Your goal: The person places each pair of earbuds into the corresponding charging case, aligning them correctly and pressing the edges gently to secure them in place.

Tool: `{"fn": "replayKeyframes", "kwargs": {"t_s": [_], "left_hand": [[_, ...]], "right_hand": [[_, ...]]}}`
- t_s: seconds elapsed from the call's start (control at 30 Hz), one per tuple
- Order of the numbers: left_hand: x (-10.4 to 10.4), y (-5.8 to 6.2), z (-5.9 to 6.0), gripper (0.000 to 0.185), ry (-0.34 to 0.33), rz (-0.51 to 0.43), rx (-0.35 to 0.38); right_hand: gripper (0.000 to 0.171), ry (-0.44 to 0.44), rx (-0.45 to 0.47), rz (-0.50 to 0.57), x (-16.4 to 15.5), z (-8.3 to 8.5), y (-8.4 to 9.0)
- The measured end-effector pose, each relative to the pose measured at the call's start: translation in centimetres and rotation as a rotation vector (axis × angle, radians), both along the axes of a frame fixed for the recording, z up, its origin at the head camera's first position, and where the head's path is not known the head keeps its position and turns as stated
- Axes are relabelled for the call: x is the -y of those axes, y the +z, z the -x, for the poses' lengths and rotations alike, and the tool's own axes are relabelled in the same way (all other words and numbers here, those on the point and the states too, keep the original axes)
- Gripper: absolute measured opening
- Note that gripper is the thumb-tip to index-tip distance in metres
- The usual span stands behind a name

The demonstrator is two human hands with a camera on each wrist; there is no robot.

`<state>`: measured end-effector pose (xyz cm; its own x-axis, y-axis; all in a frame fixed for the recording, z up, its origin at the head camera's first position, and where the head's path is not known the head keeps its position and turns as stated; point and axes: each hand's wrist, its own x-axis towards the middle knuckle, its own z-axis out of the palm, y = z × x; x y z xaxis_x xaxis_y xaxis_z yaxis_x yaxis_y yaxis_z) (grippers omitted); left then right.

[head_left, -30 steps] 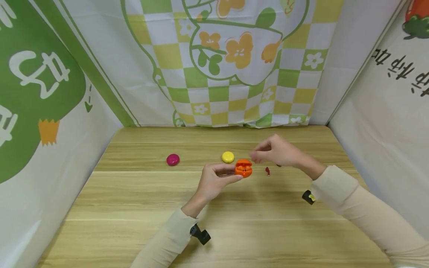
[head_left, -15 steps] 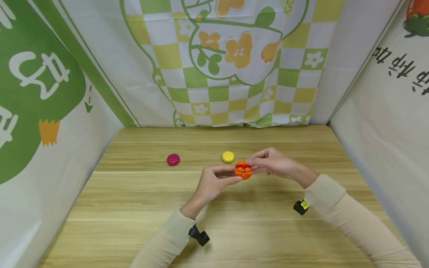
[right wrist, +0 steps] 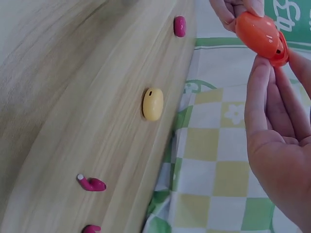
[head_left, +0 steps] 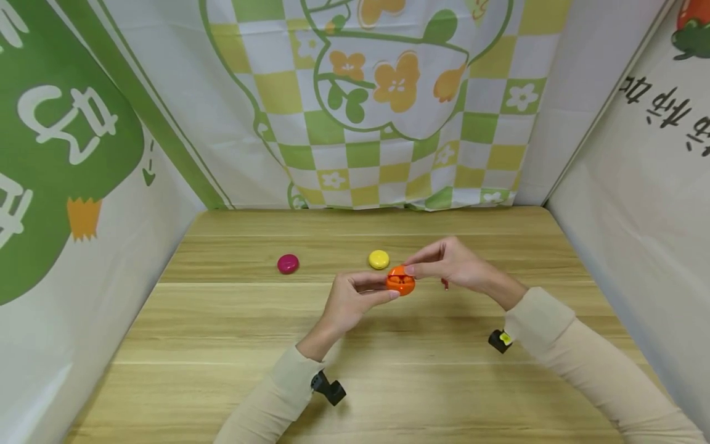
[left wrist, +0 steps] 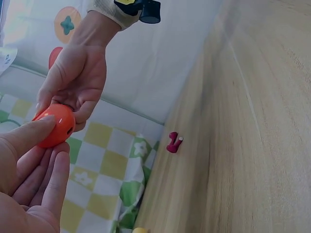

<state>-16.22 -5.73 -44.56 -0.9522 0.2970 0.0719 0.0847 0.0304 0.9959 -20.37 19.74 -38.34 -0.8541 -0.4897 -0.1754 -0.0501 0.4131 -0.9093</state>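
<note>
An orange earbud case (head_left: 400, 285) is held above the table between the thumb and fingers of my left hand (head_left: 348, 303). Its lid stands partly raised, and orange earbuds show in the gap. My right hand (head_left: 459, 265) has thumb and fingers on the lid from the right side. In the right wrist view the case (right wrist: 260, 36) shows its smooth outer shell, with both hands meeting at it. Below the right hand lies a magenta earbud (right wrist: 92, 184) on the table, and another magenta earbud (right wrist: 91, 229) is cut off by that view's lower edge.
A closed yellow case (head_left: 379, 259) rests just behind the hands. Farther left on the wooden table (head_left: 222, 333) is a closed magenta case (head_left: 288, 264). A checkered cloth (head_left: 383, 160) hangs along the back edge, with printed white panels at both sides.
My right hand has come in from the right and taken hold of the orange case's lid. That lid has swung lower. My left hand has stayed almost in place.
</note>
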Motion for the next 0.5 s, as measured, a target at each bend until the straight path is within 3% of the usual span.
{"fn": "replayKeyframes", "kwargs": {"t_s": [0.2,0.5], "left_hand": [[0.20,0.05,0.09,0.031,0.008,-0.010,-0.015],[0.42,0.20,0.16,0.031,0.024,-0.013,-0.006]], "right_hand": [[0.026,0.004,-0.135,-0.026,0.43,-0.35,0.19],[0.017,0.060,-0.265,0.115,0.95,-0.65,-0.64]]}}
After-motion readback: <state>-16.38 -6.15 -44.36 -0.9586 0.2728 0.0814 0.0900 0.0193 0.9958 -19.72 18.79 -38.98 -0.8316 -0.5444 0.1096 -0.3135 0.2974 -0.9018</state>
